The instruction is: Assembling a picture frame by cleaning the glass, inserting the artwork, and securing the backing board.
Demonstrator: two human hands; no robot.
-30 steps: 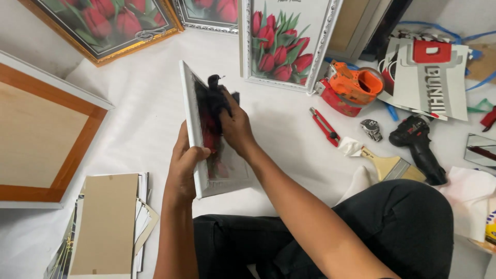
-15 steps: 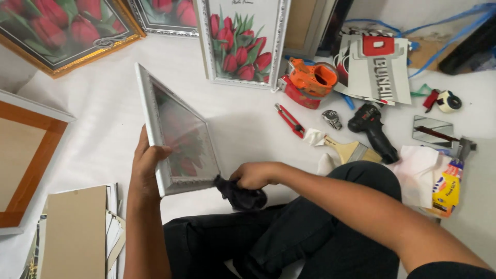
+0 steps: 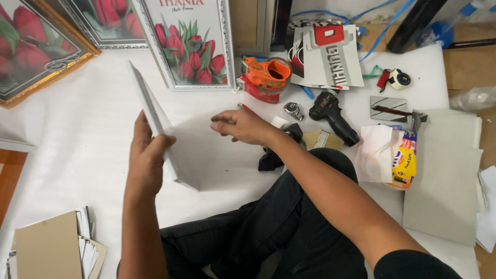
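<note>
Since the earlier frame your right hand (image 3: pixel 243 126) has let go of the black cloth (image 3: pixel 274 155) and lifted away to mid-frame; the frame (image 3: pixel 160 132) has swung edge-on toward you.

Head view: your left hand (image 3: pixel 147 155) grips the frame by its near edge, thumb on one face, fingers wrapped behind, holding it upright on the white sheet (image 3: pixel 77 139) left of centre. Your right hand hovers just right of it, fingers loose and empty, touching nothing. The cloth lies by your knee, under that wrist.

The frame looks stiff and light, but I judge it glazed, so fragile and slippery on the faces; hold it by the moulding edges, not the pane.

Upper centre stands a tulip picture (image 3: pixel 188 44); a tape dispenser (image 3: pixel 268 75) and drill (image 3: pixel 333 116) lie to the right.
</note>
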